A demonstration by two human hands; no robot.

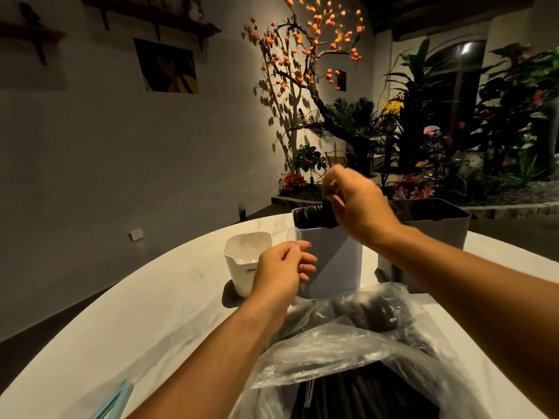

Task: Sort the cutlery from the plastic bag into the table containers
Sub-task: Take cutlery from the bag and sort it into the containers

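While the crinkled, translucent plastic bag (348,334) lies open at 6 o'clock on the pale, smooth round table (145,313), dark slender cutlery (363,394) shows inside it. At centre, the left hand (284,269) pinches a clear plastic spoon (293,235), its oval bowl upright, between thumb and curled fingers. At 1 o'clock of it, the right hand (357,204) hovers over the tall grey container (332,261), fingers curled downward around a dark, blurred item. A second grey container (435,231) stands at 3 o'clock; a small white, rounded-square container (245,261) stands at 9 o'clock, just beside the left hand.
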